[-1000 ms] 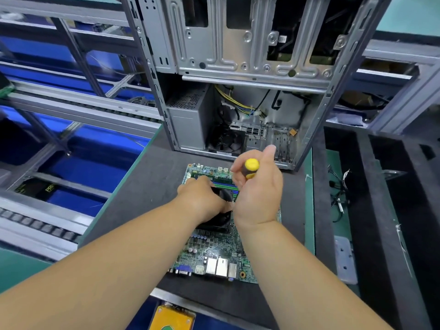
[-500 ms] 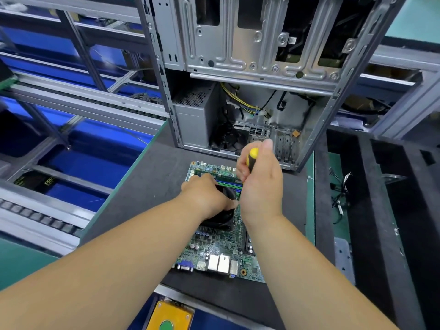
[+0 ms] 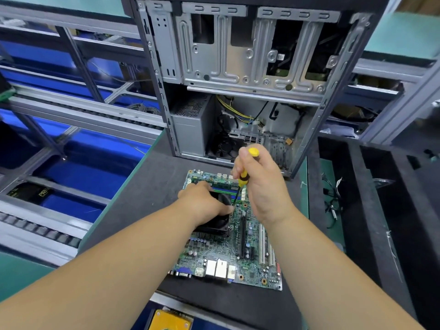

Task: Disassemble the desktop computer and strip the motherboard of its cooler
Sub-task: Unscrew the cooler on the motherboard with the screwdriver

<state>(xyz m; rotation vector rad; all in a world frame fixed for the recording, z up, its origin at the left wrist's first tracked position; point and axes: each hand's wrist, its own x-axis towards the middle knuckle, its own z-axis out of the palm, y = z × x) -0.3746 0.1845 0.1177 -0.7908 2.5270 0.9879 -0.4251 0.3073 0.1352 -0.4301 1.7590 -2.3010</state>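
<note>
A green motherboard (image 3: 250, 263) lies flat on the dark mat in front of me, its port block facing me. A black fan cooler (image 3: 215, 226) sits on its left half. My left hand (image 3: 204, 203) lies over the cooler's top, fingers curled round its far right corner. My right hand (image 3: 264, 186) grips a yellow-and-black screwdriver (image 3: 245, 172), held nearly upright, with its thin shaft pointing down at the board beside the cooler's right edge. The tip is hidden behind my left fingers.
The open grey computer case (image 3: 250, 75) stands upright just behind the board, with loose cables and a fan inside. Black foam trays (image 3: 371, 210) with loose cables lie to the right. A roller conveyor (image 3: 71, 115) and blue bins run along the left. A yellow device (image 3: 170, 320) sits below the mat's front edge.
My right hand has lifted and shifted right, uncovering the board's slots and the screwdriver's shaft. My left hand has stayed on the cooler. The camera has tipped up, showing more of the case.
</note>
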